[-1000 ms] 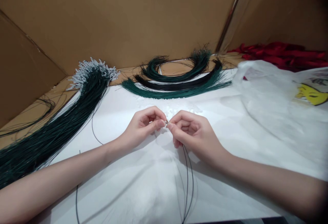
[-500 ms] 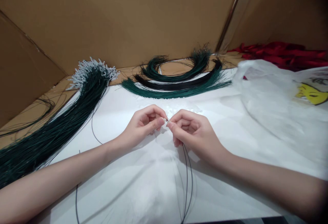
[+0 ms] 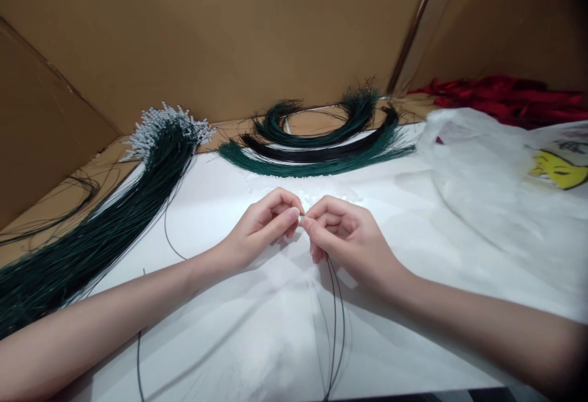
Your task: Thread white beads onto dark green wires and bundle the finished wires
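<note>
My left hand [image 3: 269,224] and my right hand [image 3: 346,230] meet fingertip to fingertip over the white surface [image 3: 257,334]. Thin dark wires [image 3: 334,322] hang from beneath my right hand toward the near edge. Both hands pinch a short dark bit of wire between their thumbs and forefingers; its end is too small to make out. Behind the hands lie small white pieces [image 3: 316,189]. Past them, curved bundles of green wire [image 3: 312,168] and black wire [image 3: 303,154] rest on the surface.
On the left lies a thick bundle of dark green wires [image 3: 124,224] with white beaded tips [image 3: 158,129]. At right are a clear plastic bag [image 3: 487,187] and red ribbon-like material [image 3: 509,98]. Cardboard walls [image 3: 229,28] stand at the back. One loose wire [image 3: 138,365] lies near my left forearm.
My left hand has shifted slightly to the right, closer against my right fingertips. My right hand has barely moved, and both hands keep their pinch.
</note>
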